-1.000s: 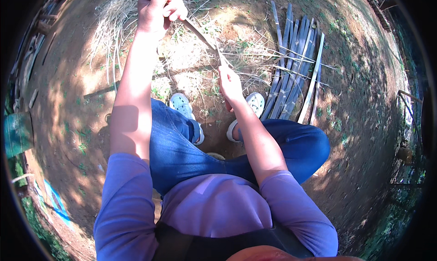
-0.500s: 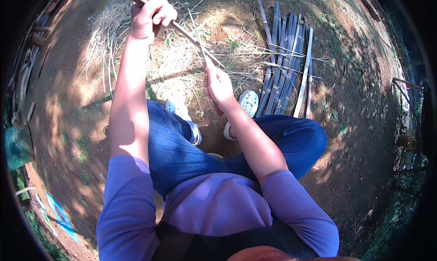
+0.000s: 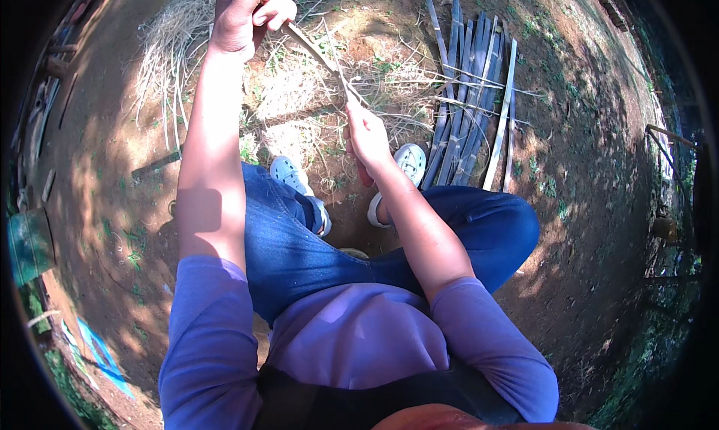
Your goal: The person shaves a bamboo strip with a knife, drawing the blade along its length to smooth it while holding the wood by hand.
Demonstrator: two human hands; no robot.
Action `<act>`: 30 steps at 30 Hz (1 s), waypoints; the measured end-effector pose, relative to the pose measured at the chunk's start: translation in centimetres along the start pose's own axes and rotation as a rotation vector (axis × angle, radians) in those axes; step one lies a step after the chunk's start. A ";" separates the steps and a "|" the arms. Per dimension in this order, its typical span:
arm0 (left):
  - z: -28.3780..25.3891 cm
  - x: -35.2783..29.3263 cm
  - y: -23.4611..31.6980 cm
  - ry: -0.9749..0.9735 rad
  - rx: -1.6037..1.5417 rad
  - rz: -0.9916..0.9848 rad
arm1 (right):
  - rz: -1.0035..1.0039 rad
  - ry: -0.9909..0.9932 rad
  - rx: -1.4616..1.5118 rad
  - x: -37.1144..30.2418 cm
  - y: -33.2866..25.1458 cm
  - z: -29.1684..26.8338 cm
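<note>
My left hand (image 3: 251, 18), held far out at the upper left, is closed around a long, thin bamboo strip (image 3: 308, 46). The strip slants down to the right from that fist. Lower and nearer, my right hand (image 3: 367, 136) grips a knife (image 3: 335, 61) whose narrow blade points up and away from me. The end of its reddish handle (image 3: 365, 177) shows below the palm. Blade and strip cross close to the strip's lower end, just above my right fingers; whether the edge bites into it is too fine to tell.
Dark, flat bamboo strips (image 3: 470, 93) lie in a loosely tied bundle at the far right. Pale shavings (image 3: 288, 93) and a heap of thin fibres (image 3: 168, 48) cover the dirt ahead. My light clogs (image 3: 410, 162) stand below the hands. A green container (image 3: 30, 246) sits at the left edge.
My left hand has shifted slightly up, with the strip in it. The right hand and knife have moved slightly right and down; the blade still crosses the strip near its lower end.
</note>
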State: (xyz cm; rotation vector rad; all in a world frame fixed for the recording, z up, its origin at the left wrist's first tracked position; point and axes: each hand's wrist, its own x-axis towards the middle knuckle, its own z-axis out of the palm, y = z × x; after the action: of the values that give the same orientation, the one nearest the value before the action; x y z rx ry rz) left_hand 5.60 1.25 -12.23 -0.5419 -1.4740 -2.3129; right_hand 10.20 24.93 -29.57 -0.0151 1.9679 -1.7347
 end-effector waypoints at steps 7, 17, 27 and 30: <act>0.4 -0.8 0.9 -0.078 0.112 -0.041 | 0.533 0.171 0.014 2.8 12.0 -5.1; 0.1 0.4 2.4 -0.218 0.189 -0.102 | 0.173 -0.023 0.200 0.4 0.6 0.0; -2.6 0.2 0.8 -0.305 0.024 -0.046 | -0.269 0.067 -0.080 0.3 4.3 0.5; -0.1 -1.2 0.5 -0.163 -0.004 -0.013 | 0.020 -0.036 0.075 -0.9 0.7 -0.8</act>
State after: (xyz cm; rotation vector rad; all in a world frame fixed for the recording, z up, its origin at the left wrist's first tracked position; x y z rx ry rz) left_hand 6.87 1.10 -12.50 -0.7402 -1.5491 -2.3298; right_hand 10.92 26.11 -29.85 -0.0002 1.8702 -1.7825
